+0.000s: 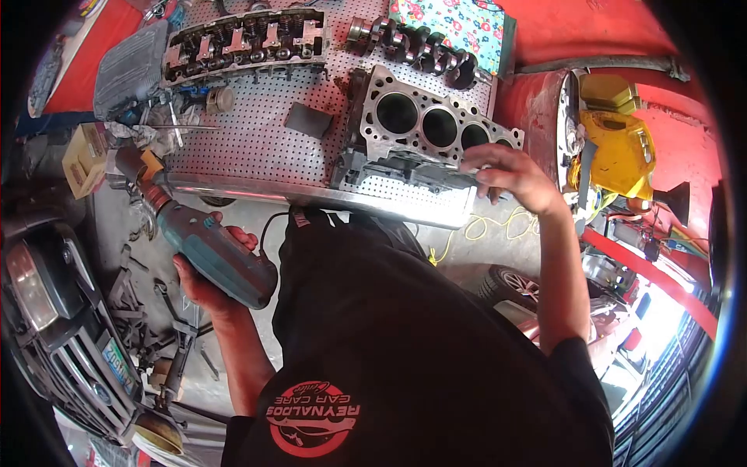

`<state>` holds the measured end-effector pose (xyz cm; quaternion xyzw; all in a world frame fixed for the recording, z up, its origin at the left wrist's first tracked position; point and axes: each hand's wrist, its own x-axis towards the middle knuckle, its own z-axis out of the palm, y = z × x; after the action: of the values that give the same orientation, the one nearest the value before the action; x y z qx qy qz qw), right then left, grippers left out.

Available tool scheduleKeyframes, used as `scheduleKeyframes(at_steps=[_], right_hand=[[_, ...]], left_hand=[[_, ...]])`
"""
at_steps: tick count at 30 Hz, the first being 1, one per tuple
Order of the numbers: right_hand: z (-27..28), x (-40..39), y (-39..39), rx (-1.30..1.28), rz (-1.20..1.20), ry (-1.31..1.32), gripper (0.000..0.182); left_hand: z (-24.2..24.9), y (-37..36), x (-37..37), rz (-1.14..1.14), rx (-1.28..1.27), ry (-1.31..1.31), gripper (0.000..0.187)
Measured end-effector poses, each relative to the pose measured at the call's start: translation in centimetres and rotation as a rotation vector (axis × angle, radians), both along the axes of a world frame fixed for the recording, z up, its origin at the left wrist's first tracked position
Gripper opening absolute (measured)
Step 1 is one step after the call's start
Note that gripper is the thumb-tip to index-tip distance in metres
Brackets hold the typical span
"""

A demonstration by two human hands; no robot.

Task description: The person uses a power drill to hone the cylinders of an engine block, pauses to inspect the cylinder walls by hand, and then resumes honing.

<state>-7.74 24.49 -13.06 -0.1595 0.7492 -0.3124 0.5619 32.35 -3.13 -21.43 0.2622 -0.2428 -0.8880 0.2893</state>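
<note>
My left hand [204, 286] is gripping the power tool [208, 247] beside the worktop [264, 156]; its cord [267, 226] might be snagging if I swing. My loosely open right hand [520, 177] is reaching over the engine block [380, 145] there, risking nicks from edges.

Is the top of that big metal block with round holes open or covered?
Open: no cover lies on the engine block, and its bores show dark hollows.

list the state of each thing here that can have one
power tool: held up, can't tell if running
left hand: gripping the power tool
right hand: fingers loosely bent, over block's edge
engine block: uncovered, bores exposed
crankshaft: out of block, lying lengthwise
cylinder head: off block
dark pad: lying flat
</note>
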Motion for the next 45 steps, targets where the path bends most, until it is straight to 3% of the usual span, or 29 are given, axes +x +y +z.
scheduleKeyframes(at_steps=[1, 5, 7, 8, 9, 10, 17, 20, 22, 24, 25, 26, 28, 30, 32, 34, 35, 36, 37, 40, 45], right_hand=[[-0.1, 0.7, 0.9, -0.032, -0.208, -0.096, 0.063], [-4.3, 3.6, 0.3, -0.126, -0.617, -0.311, 0.075], [-6.8, 4.4, -2.2, -0.237, -0.781, -0.438, 0.072], [-7.6, 4.8, -3.9, -0.257, -0.838, -0.468, 0.056], [-8.6, 4.9, -5.1, -0.318, -0.876, -0.542, 0.032], [-10.3, 4.4, -5.6, -0.393, -0.832, -0.674, 0.022], [-9.1, 6.0, -9.0, -0.338, -0.929, -0.454, 0.01], [-8.4, 6.6, -9.3, -0.381, -0.936, -0.389, 0.015], [-7.8, 7.7, -9.8, -0.376, -1.032, -0.294, 0.065], [-8.1, 7.9, -9.5, -0.453, -1.033, -0.412, 0.079], [-7.9, 8.2, -9.8, -0.461, -1.054, -0.407, 0.075], [-7.4, 8.9, -10.1, -0.421, -1.027, -0.298, 0.074], [-9.4, 11.7, -10.6, -0.478, -0.704, 0.006, 0.074], [-6.8, 15.2, -10.3, -0.44, -0.313, 0.425, 0.074], [-3.7, 17.8, -9.4, -0.576, -0.205, 0.574, 0.074], [-2.4, 17.3, -7.7, -0.84, -0.033, 1.059, 0.072], [-1.8, 16.9, -6.8, -0.905, 0.032, 1.211, 0.071], [-1.1, 16.4, -6.0, -0.965, 0.1, 1.367, 0.069], [-0.7, 15.8, -5.3, -1.023, 0.169, 1.531, 0.068], [0.1, 15.2, -3.2, -1.104, 0.19, 1.498, 0.063], [1.0, 14.2, 0.4, -1.322, 0.027, 1.522, 0.039]], left_hand=[[-0.2, -0.1, 0.1, 0.003, 0.013, 0.011, 0.09], [-0.9, -0.9, 0.2, -0.008, 0.026, 0.019, 0.089], [-1.2, -1.4, 0.1, -0.009, 0.018, 0.011, 0.089], [-1.3, -1.6, 0.0, 0.002, 0.013, 0.01, 0.089], [-1.3, -1.8, -0.3, 0.01, 0.01, 0.013, 0.089], [-1.0, -2.0, -0.5, -0.002, -0.014, -0.017, 0.09], [0.7, -3.7, -1.3, -0.156, -0.12, -0.038, 0.09], [0.9, -4.7, -1.5, -0.216, -0.162, -0.07, 0.089], [1.5, -5.4, -2.2, -0.279, -0.206, -0.064, 0.09], [2.0, -5.6, -3.0, -0.323, -0.246, -0.077, 0.091], [2.6, -5.7, -3.7, -0.369, -0.264, -0.08, 0.092], [3.0, -5.7, -4.1, -0.385, -0.259, -0.082, 0.093], [3.5, -5.2, -5.1, -0.412, -0.251, -0.08, 0.093], [4.1, -4.4, -6.4, -0.531, -0.24, -0.011, 0.091], [4.8, -2.9, -7.4, -0.595, -0.208, 0.027, 0.093], [5.8, -0.4, -8.1, -0.602, -0.152, 0.025, 0.099], [9.3, 5.4, -11.8, -0.012, -0.335, -0.507, 0.107], [9.3, 7.4, -12.9, -0.063, -0.306, -0.421, 0.106], [8.9, 7.5, -12.5, -0.291, -0.258, -0.236, 0.105], [9.8, 9.8, -12.9, -0.425, -0.302, -0.196, 0.102], [13.0, 13.3, -12.4, -0.442, -0.435, -0.287, 0.098]])
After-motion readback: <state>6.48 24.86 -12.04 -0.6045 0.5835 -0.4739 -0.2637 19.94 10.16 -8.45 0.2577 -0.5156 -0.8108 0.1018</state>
